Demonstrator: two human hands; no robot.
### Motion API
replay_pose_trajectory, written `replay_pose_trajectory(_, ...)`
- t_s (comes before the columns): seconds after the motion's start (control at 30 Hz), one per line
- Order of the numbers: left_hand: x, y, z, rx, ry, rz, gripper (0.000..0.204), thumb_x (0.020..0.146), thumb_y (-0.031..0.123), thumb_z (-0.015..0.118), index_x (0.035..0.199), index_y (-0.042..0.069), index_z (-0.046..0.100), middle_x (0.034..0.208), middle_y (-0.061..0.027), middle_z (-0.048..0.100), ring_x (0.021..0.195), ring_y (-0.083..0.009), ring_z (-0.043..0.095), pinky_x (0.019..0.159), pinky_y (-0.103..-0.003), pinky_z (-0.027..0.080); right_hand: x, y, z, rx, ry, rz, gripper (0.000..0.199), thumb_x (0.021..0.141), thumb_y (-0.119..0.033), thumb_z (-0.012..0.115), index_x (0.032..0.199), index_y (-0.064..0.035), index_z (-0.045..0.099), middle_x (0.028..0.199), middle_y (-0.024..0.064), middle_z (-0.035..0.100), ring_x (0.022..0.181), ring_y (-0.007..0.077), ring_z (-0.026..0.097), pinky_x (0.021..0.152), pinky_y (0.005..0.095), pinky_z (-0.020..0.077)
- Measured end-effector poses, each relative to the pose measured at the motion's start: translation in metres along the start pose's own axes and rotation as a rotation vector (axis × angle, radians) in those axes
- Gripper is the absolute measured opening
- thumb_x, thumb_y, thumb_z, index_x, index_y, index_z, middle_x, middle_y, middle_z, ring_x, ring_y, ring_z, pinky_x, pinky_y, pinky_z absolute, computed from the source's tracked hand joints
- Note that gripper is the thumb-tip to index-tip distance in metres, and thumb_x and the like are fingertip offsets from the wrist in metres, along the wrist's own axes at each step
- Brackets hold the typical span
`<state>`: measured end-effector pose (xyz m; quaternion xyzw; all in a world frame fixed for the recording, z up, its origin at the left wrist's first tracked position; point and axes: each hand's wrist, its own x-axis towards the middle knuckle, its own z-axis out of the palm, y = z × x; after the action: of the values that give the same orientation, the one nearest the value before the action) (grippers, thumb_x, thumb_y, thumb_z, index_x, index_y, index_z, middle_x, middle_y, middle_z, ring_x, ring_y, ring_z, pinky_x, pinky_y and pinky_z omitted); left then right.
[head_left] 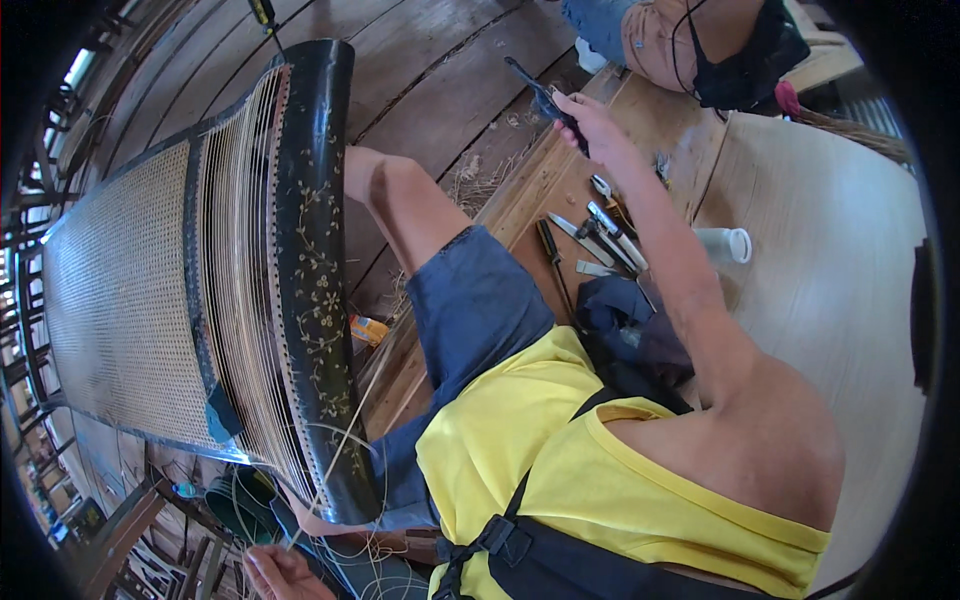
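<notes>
A chair panel with woven cane (120,300) lies tilted across my lap at the left. Its black rail (315,290) carries a painted gold vine pattern and a row of small holes. Parallel cane strands (235,270) run lengthwise beside that rail. Low in the picture, my left hand (282,574) is closed in a pinch on a thin pale cane strand (345,435), which rises over the rail's lower end. My right hand (592,126) is raised, away from the panel, gripping a long black hand tool (540,92); its exact kind is unclear.
Several hand tools (605,235) lie on the wooden bench by my hip, near dark cloth (620,310) and a whitish cup (725,245). Another person's leg (655,45) is at the top. A screwdriver-like handle (263,12) stands at the panel's far end. Loose cane (375,570) coils below.
</notes>
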<state>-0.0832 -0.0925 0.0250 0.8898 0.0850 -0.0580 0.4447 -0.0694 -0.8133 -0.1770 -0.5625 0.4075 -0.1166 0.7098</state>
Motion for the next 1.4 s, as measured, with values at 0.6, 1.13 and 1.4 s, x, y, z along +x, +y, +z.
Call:
replay_pose_trajectory(0.6,0.068,0.12,0.329,-0.486,-0.923,0.129,0.018,0.102,0.014,0.056,0.11,0.0,0.062,0.086,-0.0072,0.071,0.071,-0.0048,0.059,0.067,-0.019,0.044,-0.178,0.15,-0.002,-0.911,-0.001,-0.218,0.02,0.099,-0.022,0.055,0.1,-0.0019,0.055,0.073,0.0145,0.064,0.06,0.0249,0.066,0.055,0.0377,0.0512)
replay_pose_trajectory(1.13,0.078,0.078,0.346,-0.334,-0.813,0.105,0.017,0.098,0.014,0.062,0.106,0.001,0.068,0.086,0.0012,0.063,0.074,-0.0057,0.053,0.066,-0.02,0.044,-0.168,0.151,-0.039,-1.231,0.154,-0.172,0.02,0.093,-0.026,0.058,0.097,-0.0067,0.058,0.085,0.023,0.066,0.083,0.0441,0.064,0.07,0.0534,0.05)
replay_pose_trajectory(1.4,0.07,0.065,0.346,-0.392,-0.831,0.046,0.018,0.098,0.015,0.063,0.11,0.001,0.067,0.089,0.0006,0.063,0.076,-0.0057,0.054,0.067,-0.02,0.044,-0.12,0.123,-0.082,-0.838,0.196,-0.154,0.026,0.094,-0.029,0.055,0.101,-0.0058,0.064,0.093,0.0216,0.068,0.092,0.0399,0.066,0.078,0.0508,0.0512)
